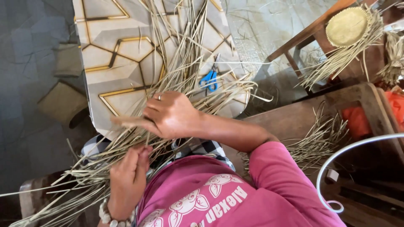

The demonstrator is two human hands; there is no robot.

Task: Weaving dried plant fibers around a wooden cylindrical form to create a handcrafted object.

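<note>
A loose bundle of long dried leaf strips (181, 80) fans out from my lap across a small table with a gold-lined geometric pattern (122, 46). My right hand (168, 114), a ring on one finger, reaches over the bundle and pinches a few strips near its fingertips. My left hand (128, 176), with a bead bracelet at the wrist, grips the lower part of the same bundle against my lap. Blue-handled scissors (209, 79) lie on the table among the strips, just beyond my right hand.
A round woven mat (347, 26) with loose strip ends rests on a wooden chair (303, 35) at the top right. A wooden bench (294, 117) with more strips stands to the right, beside orange cloth (362, 120) and a white hoop (357, 147).
</note>
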